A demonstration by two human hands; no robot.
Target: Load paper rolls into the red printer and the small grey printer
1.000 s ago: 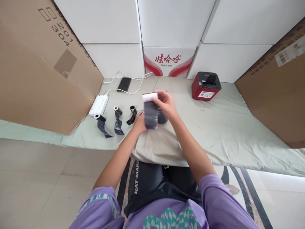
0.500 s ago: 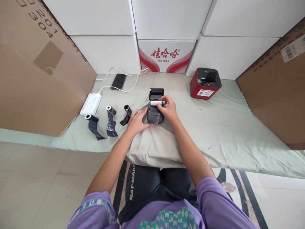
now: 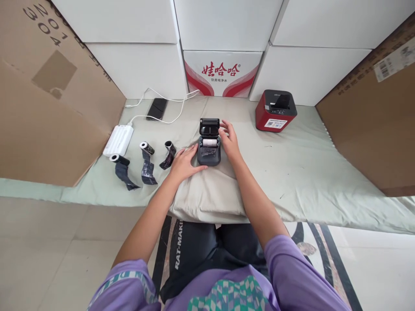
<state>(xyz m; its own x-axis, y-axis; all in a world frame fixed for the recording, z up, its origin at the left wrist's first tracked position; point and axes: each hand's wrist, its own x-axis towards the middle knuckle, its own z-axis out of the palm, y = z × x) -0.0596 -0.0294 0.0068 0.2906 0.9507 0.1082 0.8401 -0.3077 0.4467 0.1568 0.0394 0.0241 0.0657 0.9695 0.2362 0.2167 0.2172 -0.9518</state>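
Observation:
A small dark grey printer lies on the pale green cloth with its lid swung open. A white paper roll sits inside its bay, with dark paper trailing over the front. My left hand rests flat against the printer's left side, fingers stretched out. My right hand lies along its right side, fingertips at the lid's edge, holding nothing.
Three dark paper rolls lie partly unrolled to the left, beside a white power bank cabled to a black phone. A red printer stands back right. Cardboard boxes flank both sides, white boxes behind.
My right hand lowered the white roll with its dark paper into the open printer and let it go. The left hand slid to the printer's left side.

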